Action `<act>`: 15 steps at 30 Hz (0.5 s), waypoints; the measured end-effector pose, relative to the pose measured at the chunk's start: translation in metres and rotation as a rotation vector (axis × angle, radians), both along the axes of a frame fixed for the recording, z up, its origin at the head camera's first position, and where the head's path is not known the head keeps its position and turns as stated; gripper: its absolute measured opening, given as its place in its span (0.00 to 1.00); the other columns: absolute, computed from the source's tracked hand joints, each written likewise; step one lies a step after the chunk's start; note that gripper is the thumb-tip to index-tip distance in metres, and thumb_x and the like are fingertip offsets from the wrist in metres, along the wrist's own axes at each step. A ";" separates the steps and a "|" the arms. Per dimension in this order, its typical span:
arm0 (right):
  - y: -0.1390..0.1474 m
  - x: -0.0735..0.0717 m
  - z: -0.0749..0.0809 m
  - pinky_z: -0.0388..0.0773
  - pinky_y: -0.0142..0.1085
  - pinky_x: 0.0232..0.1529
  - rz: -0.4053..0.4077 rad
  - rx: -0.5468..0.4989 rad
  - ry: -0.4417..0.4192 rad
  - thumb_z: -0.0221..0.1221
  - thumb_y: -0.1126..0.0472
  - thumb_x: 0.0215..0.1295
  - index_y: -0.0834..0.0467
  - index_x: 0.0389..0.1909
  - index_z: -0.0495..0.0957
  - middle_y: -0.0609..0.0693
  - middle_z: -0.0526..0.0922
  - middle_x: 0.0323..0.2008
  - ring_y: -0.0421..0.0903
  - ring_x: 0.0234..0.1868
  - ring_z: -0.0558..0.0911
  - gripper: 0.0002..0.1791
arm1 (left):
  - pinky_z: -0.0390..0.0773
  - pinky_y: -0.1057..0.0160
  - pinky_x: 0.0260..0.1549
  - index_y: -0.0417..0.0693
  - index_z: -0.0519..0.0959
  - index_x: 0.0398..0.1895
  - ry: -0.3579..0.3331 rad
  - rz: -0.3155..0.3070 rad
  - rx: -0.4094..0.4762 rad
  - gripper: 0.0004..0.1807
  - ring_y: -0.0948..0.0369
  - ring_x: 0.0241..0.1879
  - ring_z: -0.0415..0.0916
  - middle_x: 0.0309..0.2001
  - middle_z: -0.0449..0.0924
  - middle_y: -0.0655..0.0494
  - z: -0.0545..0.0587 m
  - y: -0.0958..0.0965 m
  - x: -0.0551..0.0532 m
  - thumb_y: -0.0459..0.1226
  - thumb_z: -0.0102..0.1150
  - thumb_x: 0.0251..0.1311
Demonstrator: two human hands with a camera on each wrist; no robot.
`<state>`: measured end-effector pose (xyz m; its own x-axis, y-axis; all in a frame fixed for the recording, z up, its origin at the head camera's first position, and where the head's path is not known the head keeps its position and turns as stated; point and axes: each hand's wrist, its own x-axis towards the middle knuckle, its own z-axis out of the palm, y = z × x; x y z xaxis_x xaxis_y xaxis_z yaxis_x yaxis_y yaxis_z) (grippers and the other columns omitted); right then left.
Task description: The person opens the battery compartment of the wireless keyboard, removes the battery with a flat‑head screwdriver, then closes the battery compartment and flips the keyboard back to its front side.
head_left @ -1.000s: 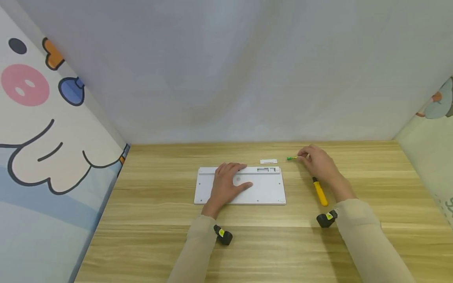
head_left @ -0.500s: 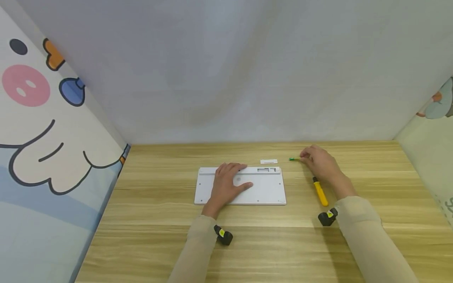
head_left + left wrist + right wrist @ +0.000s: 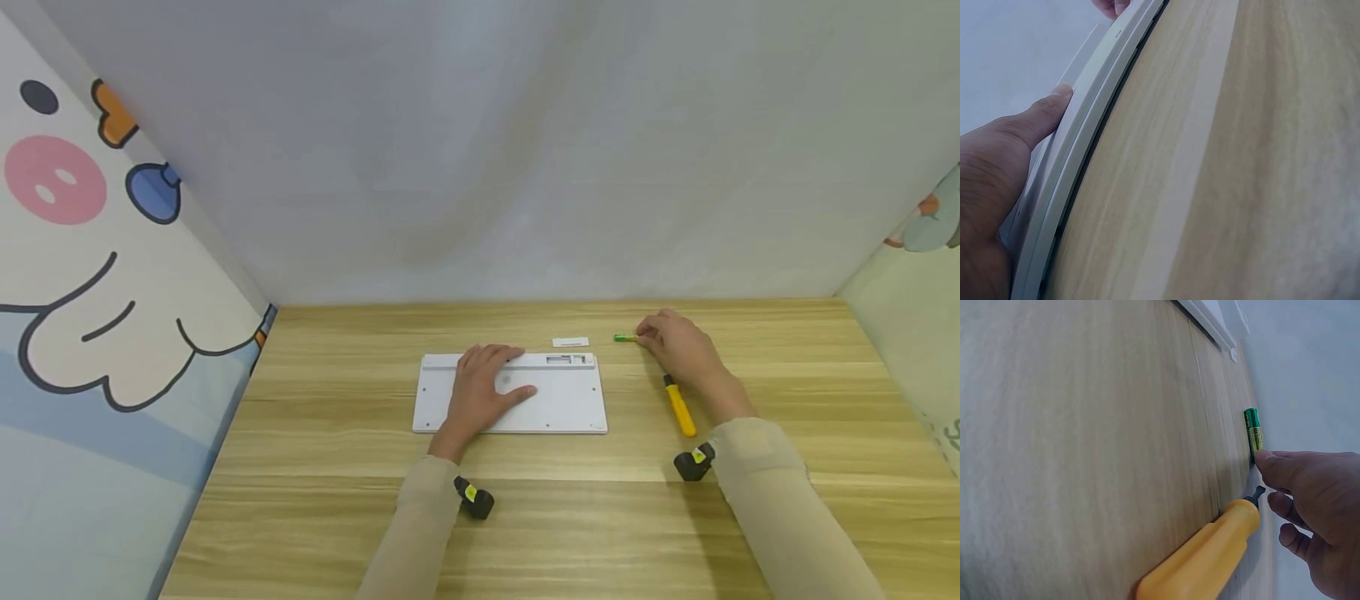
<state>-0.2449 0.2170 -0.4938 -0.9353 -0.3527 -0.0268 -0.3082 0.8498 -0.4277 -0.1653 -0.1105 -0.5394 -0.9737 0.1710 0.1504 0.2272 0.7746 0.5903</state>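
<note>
A white keyboard (image 3: 558, 408) lies underside up on the wooden table, its battery compartment (image 3: 558, 360) uncovered near the far right corner. My left hand (image 3: 476, 396) rests on it with fingers and thumb spread; the left wrist view shows the thumb (image 3: 1054, 112) along the keyboard's edge. To the right, my right hand (image 3: 682, 350) pinches one end of a green battery (image 3: 624, 338) between thumb and fingertips. The battery's dark green end (image 3: 1251, 417) points toward the keyboard. Just beyond the keyboard lies a small white battery cover (image 3: 570, 342).
A yellow-handled screwdriver (image 3: 679, 410) lies below the right hand, its dark tip toward the far edge. A pale curtain (image 3: 480, 167) hangs behind the table (image 3: 337, 517). Cartoon-printed panels (image 3: 82, 275) stand at the sides.
My right hand has shifted slightly to the right with the battery, mostly in the first half second. The left hand and the keyboard stay in place.
</note>
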 end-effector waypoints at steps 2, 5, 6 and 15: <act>0.000 0.000 0.000 0.82 0.57 0.51 -0.004 0.005 -0.004 0.56 0.61 0.76 0.64 0.52 0.81 0.61 0.81 0.47 0.61 0.48 0.83 0.13 | 0.51 0.49 0.82 0.60 0.75 0.67 0.003 0.001 -0.003 0.35 0.56 0.70 0.71 0.66 0.78 0.57 0.000 0.000 0.000 0.57 0.70 0.58; 0.000 0.000 0.000 0.82 0.57 0.51 -0.011 0.011 -0.014 0.55 0.60 0.77 0.64 0.53 0.80 0.61 0.81 0.48 0.60 0.49 0.83 0.13 | 0.51 0.49 0.82 0.60 0.75 0.67 0.004 0.002 -0.004 0.35 0.56 0.70 0.71 0.66 0.78 0.58 0.000 0.000 0.000 0.57 0.70 0.58; 0.000 0.000 0.000 0.82 0.57 0.51 -0.012 0.012 -0.017 0.55 0.60 0.77 0.64 0.53 0.80 0.61 0.81 0.48 0.61 0.49 0.83 0.14 | 0.51 0.49 0.82 0.60 0.75 0.67 0.003 0.001 -0.003 0.35 0.56 0.70 0.71 0.66 0.78 0.58 0.000 0.000 0.000 0.57 0.70 0.58; -0.001 0.002 0.004 0.81 0.58 0.53 -0.021 -0.001 -0.035 0.55 0.61 0.76 0.65 0.54 0.80 0.62 0.80 0.49 0.61 0.51 0.82 0.14 | 0.51 0.49 0.82 0.60 0.75 0.67 0.004 0.002 -0.008 0.35 0.56 0.70 0.71 0.66 0.78 0.57 0.002 0.000 0.001 0.57 0.70 0.58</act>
<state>-0.2430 0.2164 -0.4899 -0.9410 -0.3332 -0.0592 -0.2753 0.8553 -0.4389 -0.1646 -0.1104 -0.5379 -0.9734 0.1707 0.1530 0.2284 0.7793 0.5835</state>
